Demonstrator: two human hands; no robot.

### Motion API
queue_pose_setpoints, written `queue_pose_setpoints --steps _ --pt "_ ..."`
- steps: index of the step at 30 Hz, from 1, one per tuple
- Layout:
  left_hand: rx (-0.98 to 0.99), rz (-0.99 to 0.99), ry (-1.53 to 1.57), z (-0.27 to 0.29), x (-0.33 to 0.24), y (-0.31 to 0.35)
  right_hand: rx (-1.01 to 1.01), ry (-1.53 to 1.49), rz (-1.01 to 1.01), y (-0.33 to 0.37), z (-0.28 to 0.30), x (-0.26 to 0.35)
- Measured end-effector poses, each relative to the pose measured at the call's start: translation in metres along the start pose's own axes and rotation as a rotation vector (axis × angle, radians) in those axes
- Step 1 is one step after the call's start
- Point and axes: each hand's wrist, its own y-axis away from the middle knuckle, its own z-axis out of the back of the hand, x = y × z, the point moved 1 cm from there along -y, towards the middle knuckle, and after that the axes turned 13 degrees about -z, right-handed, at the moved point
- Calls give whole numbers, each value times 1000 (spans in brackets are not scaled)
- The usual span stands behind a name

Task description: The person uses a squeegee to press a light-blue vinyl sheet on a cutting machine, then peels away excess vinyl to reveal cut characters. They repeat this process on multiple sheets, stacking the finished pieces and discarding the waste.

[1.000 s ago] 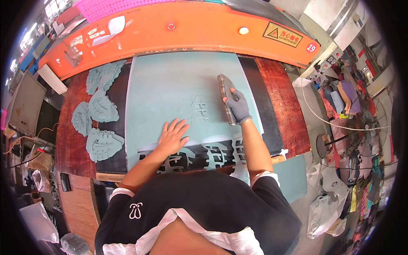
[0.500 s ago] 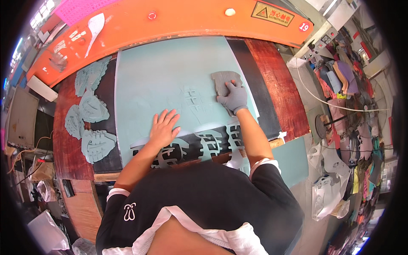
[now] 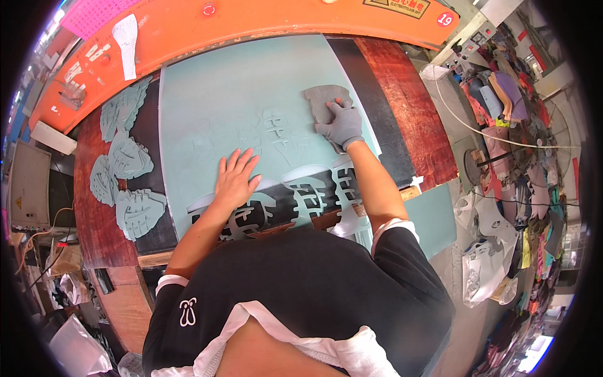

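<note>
A pale green sheet (image 3: 239,75) lies across the dark work board, with cut outlines in its middle and openwork strips at its near edge. My bare left hand (image 3: 236,178) rests flat on the sheet near that edge, fingers spread, holding nothing. My right hand (image 3: 344,125), in a grey glove with bare fingertips, grips a grey cutting die (image 3: 318,100) with a wavy far edge. The die sits on the right part of the sheet. Its near part is partly hidden under the glove.
Stacks of cut green pieces (image 3: 141,213) lie to the left. Across the far side runs an orange machine beam (image 3: 270,22). Reddish-brown boards (image 3: 402,94) flank the dark surface. Many coloured offcuts and dies (image 3: 502,94) crowd the far right, behind a hanging pale cable (image 3: 477,141).
The whole view has shifted, so the bench appears slightly higher and farther left. Both hands and the cutting die keep about the same places on the sheet.
</note>
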Motion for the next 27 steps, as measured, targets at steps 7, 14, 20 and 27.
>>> queue_pose_setpoints --steps 7,14,20,27 --pt "-26 -11 -4 -1 -1 2 -5 37 14 1 1 0" --pt "-63 -27 17 -3 -1 2 -61 -24 47 2 -5 -18" --pt "-74 -64 16 -5 1 3 -215 -133 -90 66 17 -105" --pt "-161 -123 -42 -6 1 2 -331 -166 -230 170 11 -150"
